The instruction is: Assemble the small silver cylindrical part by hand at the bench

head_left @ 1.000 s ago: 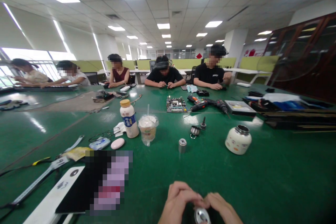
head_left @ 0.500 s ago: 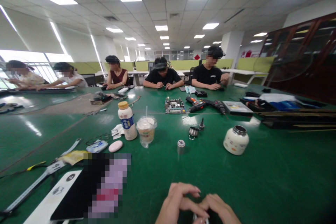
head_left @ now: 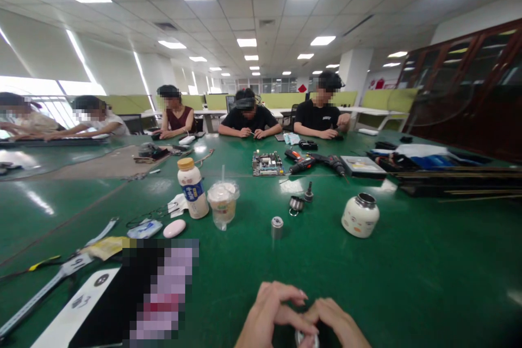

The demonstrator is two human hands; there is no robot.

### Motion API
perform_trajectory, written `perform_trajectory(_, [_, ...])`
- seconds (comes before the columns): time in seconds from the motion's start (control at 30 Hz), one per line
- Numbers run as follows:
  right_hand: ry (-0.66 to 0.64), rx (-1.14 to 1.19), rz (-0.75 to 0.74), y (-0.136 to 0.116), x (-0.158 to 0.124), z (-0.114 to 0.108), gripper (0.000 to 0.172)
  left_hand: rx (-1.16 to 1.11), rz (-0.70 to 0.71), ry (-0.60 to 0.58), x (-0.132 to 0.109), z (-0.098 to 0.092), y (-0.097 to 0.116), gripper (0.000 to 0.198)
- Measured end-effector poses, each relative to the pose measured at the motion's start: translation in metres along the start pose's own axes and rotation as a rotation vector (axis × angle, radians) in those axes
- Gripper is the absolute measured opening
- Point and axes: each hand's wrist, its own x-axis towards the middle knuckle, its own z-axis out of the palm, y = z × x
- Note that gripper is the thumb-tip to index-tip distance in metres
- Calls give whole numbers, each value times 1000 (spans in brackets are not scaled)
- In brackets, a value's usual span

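Note:
My left hand and my right hand meet low in the middle of the head view. Their fingers close around a small round silvery part, mostly covered by the fingers and cut off by the lower edge; its exact kind does not show. Beyond them stands a small metal cylinder. Farther back are a little metal cup with a wire loop and a dark stemmed fitting. To the right, a cream flask with a wide metal mouth stands upright and uncapped.
Left on the green table are a milk tea bottle, a lidded plastic cup, a pink oval case and a blurred-out flat device. Farther off lie a circuit board and power drills. Several people sit opposite.
The view has turned slightly to the right, so the table things sit a little farther left. Both hands keep nearly the same pose around the silvery part.

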Motion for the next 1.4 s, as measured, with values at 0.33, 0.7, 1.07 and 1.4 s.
perform_trajectory(0.33, [75, 38, 137, -43, -3, -11, 28, 151, -161, 176, -3, 5, 18, 54])
perform_trajectory(0.7, [148, 5, 164, -65, -19, 3, 26, 320, -312, 281, -3, -18, -16, 36])
perform_trajectory(1.07, [185, -121, 94, -78, -22, 6, 27, 270, -363, 352, -4, -16, -20, 31])
perform_trajectory(1.4, [143, -294, 76, -61, -31, 14, 21, 67, -180, 518, -30, 27, 34, 22])
